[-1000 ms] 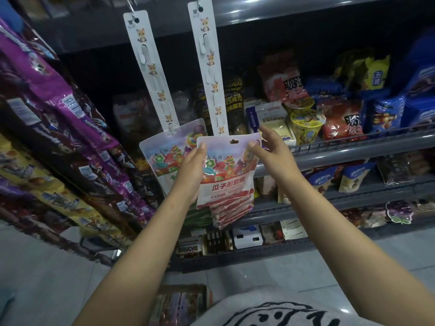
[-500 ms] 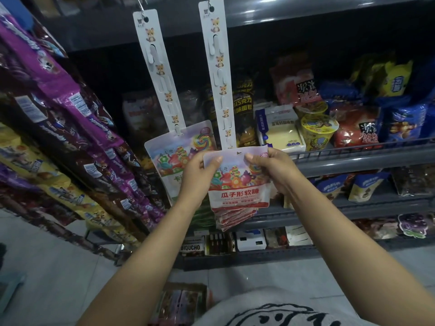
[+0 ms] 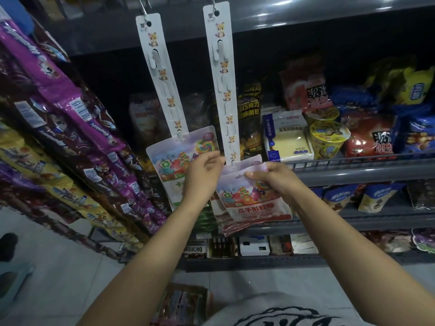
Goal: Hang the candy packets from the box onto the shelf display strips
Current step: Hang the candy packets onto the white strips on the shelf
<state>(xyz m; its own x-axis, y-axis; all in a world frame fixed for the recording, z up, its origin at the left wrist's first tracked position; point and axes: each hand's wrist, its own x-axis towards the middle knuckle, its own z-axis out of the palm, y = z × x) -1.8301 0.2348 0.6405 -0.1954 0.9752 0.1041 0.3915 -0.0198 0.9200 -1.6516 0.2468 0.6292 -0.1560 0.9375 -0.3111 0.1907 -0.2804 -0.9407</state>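
Pinching candy packet (image 3: 254, 203) top, R hand (image 3: 273, 180) grip; L hand (image 3: 202, 175) fingers curled at strip (image 3: 223, 90) base.

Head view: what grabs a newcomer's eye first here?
Two white display strips hang from the top shelf: the left strip carries one lollipop packet at its bottom, the right strip has bare hooks above. At centre, both hands work at that strip's lowest hook: the right hand grips a stack of red candy packets, the left hand reaches to the strip's bottom end. Purple snack bags crowd the left rack.
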